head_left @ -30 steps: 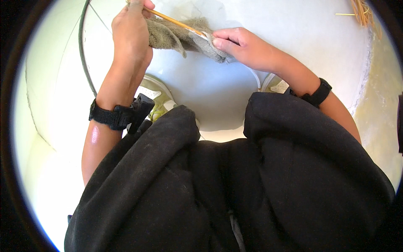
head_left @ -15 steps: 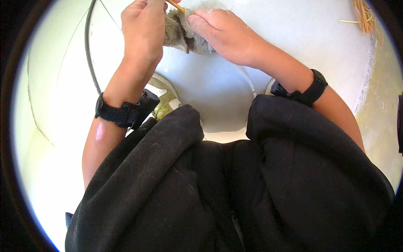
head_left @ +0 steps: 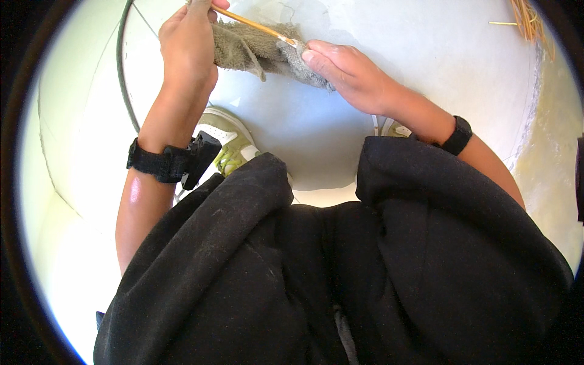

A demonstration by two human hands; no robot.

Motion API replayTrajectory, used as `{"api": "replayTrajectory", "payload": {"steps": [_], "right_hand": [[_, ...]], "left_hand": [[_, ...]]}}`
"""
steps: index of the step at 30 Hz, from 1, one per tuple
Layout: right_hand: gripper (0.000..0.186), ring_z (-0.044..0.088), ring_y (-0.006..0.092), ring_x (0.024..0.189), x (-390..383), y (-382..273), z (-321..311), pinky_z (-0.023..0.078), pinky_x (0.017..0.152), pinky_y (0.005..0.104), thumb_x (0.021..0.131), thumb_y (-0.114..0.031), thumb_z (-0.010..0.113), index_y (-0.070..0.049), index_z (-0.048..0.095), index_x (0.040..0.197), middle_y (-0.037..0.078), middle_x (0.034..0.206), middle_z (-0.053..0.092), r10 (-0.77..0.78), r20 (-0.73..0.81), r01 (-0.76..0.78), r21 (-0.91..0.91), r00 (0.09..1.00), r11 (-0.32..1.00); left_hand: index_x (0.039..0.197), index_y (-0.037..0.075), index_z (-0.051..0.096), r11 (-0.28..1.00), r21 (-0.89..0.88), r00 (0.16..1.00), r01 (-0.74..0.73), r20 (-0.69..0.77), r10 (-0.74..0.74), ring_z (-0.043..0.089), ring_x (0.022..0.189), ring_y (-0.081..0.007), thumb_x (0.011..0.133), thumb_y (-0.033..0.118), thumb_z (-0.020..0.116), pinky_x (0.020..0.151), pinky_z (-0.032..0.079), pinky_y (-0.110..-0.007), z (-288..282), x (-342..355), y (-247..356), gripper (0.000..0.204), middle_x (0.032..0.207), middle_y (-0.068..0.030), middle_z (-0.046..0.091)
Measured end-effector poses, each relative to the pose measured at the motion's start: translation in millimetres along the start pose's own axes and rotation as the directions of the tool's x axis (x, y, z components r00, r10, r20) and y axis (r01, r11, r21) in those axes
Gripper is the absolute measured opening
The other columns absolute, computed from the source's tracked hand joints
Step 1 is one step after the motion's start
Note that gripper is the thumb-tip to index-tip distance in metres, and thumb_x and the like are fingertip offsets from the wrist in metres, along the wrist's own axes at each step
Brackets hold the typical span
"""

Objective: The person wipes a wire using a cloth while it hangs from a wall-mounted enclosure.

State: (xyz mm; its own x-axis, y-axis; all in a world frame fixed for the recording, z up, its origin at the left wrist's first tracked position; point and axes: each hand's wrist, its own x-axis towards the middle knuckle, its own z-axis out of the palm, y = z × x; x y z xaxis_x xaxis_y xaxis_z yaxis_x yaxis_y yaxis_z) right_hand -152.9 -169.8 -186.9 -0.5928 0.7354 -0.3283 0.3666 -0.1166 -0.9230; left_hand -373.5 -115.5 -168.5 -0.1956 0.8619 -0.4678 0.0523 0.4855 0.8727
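Observation:
A thin yellow-brown cane stick (head_left: 252, 24) runs from my left hand (head_left: 188, 52) down to my right hand (head_left: 350, 73). The left fingers are closed around its upper end, though the fingertips are cut off by the top edge. A dirty grey rag (head_left: 240, 47) stretches between both hands, just below the stick. My right thumb and fingers pinch the rag's right end, with the stick's wet, whitish lower end beside the thumb. Whether the rag wraps fully round the stick there is hidden.
Pale smooth floor (head_left: 298, 134) lies beneath, with green-and-white shoes (head_left: 228, 137) by my knees. A dark hose or cable (head_left: 123, 73) curves at the left. Loose cane strips (head_left: 528, 21) lie at the upper right. Black straps circle both wrists.
My right hand has moved right and slightly down with the rag's end, while my left hand has shifted a little left. The rag is now stretched, and more of the stick shows.

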Motion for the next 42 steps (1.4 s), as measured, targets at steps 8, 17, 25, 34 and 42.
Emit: {"api": "replayTrajectory", "payload": {"steps": [8, 17, 25, 34, 42], "right_hand": [[0.036, 0.053, 0.0317, 0.064, 35.3, -27.2, 11.5, 0.042, 0.064, 0.0410, 0.095, -0.032, 0.034, -0.001, 0.047, 0.084, 0.015, 0.065, 0.051, -0.013, 0.022, 0.011, 0.123, 1.000, 0.992], [0.037, 0.055, 0.0317, 0.063, 38.9, -14.6, 12.7, 0.042, 0.064, 0.0418, 0.095, -0.034, 0.032, -0.002, 0.048, 0.086, 0.016, 0.065, 0.053, 0.095, 0.044, -0.095, 0.000, 0.995, 0.995], [0.035, 0.039, 0.0149, 0.062, 14.2, -6.1, -2.5, 0.037, 0.061, 0.0309, 0.098, -0.033, 0.033, -0.002, 0.046, 0.088, 0.005, 0.066, 0.038, 0.222, 0.151, -0.222, -0.019, 0.963, 0.975], [0.032, 0.043, 0.0172, 0.070, 27.7, -19.6, 17.3, 0.039, 0.068, 0.0314, 0.098, -0.031, 0.035, -0.002, 0.046, 0.093, 0.007, 0.073, 0.042, 0.048, 0.251, -0.054, 0.015, 0.967, 0.998], [0.032, 0.045, 0.0138, 0.072, 51.5, -45.2, 23.2, 0.040, 0.070, 0.0298, 0.097, -0.030, 0.038, -0.001, 0.049, 0.094, 0.007, 0.076, 0.048, 0.025, 0.255, -0.087, 0.235, 0.967, 0.968]], "left_hand": [[0.075, 0.007, 0.059, 0.995, 0.102, 0.997, 0.005, 0.075, -0.013, 0.043, 0.058, -0.0071, 0.090, 0.036, 0.054, 0.053, 0.036, -0.019, 14.8, -24.2, -3.9, 0.032, 0.066, 0.0016, 0.048], [0.082, 0.004, 0.057, 0.993, -0.060, 0.994, 0.099, -0.044, -0.101, 0.047, 0.070, -0.0100, 0.092, 0.030, 0.050, 0.059, 0.041, -0.023, -6.6, 6.7, -7.7, 0.029, 0.076, -0.0021, 0.048], [0.081, 0.006, 0.056, 0.997, 0.006, 0.997, 0.071, -0.038, -0.071, 0.042, 0.071, -0.0104, 0.093, 0.034, 0.049, 0.060, 0.039, -0.025, -25.9, 15.6, -16.8, 0.031, 0.077, -0.0017, 0.045], [0.076, 0.008, 0.053, 0.998, -0.050, 0.998, 0.024, -0.063, -0.027, 0.039, 0.065, -0.0088, 0.094, 0.033, 0.047, 0.060, 0.035, -0.023, -19.4, 9.9, -12.1, 0.031, 0.071, 0.0011, 0.044], [0.072, 0.007, 0.053, 0.990, 0.134, 0.997, -0.042, -0.063, 0.051, 0.038, 0.060, -0.0071, 0.092, 0.035, 0.049, 0.056, 0.031, -0.021, 15.2, -17.6, -2.0, 0.035, 0.063, 0.0012, 0.044]]}}
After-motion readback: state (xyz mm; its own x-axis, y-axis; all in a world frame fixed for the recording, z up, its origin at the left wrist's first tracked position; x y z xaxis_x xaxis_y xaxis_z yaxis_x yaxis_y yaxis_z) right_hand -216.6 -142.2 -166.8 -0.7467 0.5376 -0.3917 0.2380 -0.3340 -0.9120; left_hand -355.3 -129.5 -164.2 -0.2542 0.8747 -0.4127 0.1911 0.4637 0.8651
